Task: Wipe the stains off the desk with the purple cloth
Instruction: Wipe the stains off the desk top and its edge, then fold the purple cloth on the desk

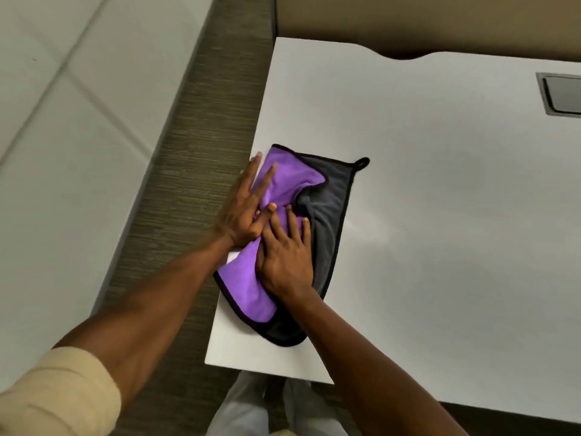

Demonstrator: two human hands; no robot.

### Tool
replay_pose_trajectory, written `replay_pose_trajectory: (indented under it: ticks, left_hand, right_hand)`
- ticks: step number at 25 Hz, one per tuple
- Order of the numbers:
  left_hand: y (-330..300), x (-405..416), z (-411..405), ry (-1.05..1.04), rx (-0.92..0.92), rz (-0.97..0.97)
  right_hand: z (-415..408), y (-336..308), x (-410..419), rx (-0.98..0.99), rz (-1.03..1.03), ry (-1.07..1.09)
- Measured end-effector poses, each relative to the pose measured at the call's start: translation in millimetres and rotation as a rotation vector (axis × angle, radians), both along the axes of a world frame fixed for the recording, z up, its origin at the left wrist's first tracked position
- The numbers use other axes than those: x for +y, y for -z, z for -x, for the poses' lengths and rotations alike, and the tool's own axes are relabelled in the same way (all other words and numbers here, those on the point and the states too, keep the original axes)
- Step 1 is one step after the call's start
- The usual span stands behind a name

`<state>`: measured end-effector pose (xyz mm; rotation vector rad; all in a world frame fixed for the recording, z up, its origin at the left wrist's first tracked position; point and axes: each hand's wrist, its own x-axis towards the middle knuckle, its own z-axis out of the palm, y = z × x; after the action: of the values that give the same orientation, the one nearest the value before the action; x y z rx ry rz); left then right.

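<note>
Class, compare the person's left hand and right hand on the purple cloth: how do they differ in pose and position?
The left hand lies flat with fingers spread, at the desk's left edge, only partly on the purple cloth. The right hand sits fully on the cloth, nearer its middle, fingers closer together and slightly bent. Both are palm-down, pressing the cloth against the desk.

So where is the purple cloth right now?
In the head view, the purple cloth lies at the white desk's left edge, pressed flat under the left hand and right hand.
</note>
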<state>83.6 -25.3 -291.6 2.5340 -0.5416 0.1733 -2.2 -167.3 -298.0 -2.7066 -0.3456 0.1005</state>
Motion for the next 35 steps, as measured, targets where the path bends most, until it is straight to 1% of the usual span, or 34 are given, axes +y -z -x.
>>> replay_pose_trajectory:
  ticks: [2, 3, 7, 10, 12, 13, 14, 15, 16, 17, 18, 19, 20, 22, 23, 25, 29, 32, 35]
  left_hand:
    - [-2, 4, 19, 0.073, -0.039, -0.088]
    - [-1, 7, 34, 0.084, -0.031, -0.089]
    - [2, 12, 102, 0.061, 0.076, 0.029]
    - [1, 7, 128, 0.107, 0.117, 0.046]
    - [0, 2, 136, 0.149, 0.114, 0.036]
    - [-1, -1, 137, 0.147, 0.116, 0.034]
    - [-2, -4, 136, 0.125, 0.115, 0.035]
    - [-4, -8, 132, 0.091, 0.102, 0.034]
    - [-8, -12, 124, 0.059, 0.077, 0.029]
    - [-13, -17, 113, 0.039, 0.051, 0.015]
    - [-20, -22, 100, 0.033, 0.032, -0.008]
    - [-28, -29, 87, 0.044, 0.03, -0.039]
    - [-37, -36, 74, 0.072, 0.053, -0.071]
    - [-49, -51, 53, 0.162, 0.142, -0.146]
    - [-51, -58, 46, 0.202, 0.192, -0.193]
    - [-55, -71, 34, 0.251, 0.268, -0.269]
    - [-62, -84, 22, 0.294, 0.346, -0.321]
    - [-64, -88, 16, 0.338, 0.416, -0.301]
    - [-71, -92, 9, 0.374, 0.49, -0.231]
  right_hand:
    - [14, 1, -9, -0.031, -0.003, -0.096]
    - [23, 2, -14, -0.04, -0.009, -0.138]
    - [68, 2, -28, -0.048, -0.011, -0.197]
    - [104, -2, -41, 0.036, 0.011, -0.201]
    - [121, -5, -52, 0.076, 0.017, -0.259]
    - [124, -10, -59, 0.109, -0.041, -0.28]
    - [123, -17, -63, 0.145, -0.168, -0.264]
    - [119, -26, -65, 0.147, -0.341, -0.177]
    - [110, -36, -65, 0.091, -0.497, 0.002]
    - [96, -43, -66, 0.018, -0.591, 0.23]
    - [80, -51, -67, -0.022, -0.606, 0.45]
    - [65, -58, -69, 0.002, -0.558, 0.612]
    - [51, -62, -70, 0.056, -0.487, 0.694]
    - [31, -64, -67, 0.209, -0.387, 0.729]
    - [25, -62, -67, 0.278, -0.397, 0.747]
    - [16, -58, -68, 0.33, -0.497, 0.817]
    - [11, -61, -80, 0.365, -0.68, 0.938]
    - [12, -66, -81, 0.304, -0.766, 0.913]
    - [15, -69, -82, 0.235, -0.919, 0.901]
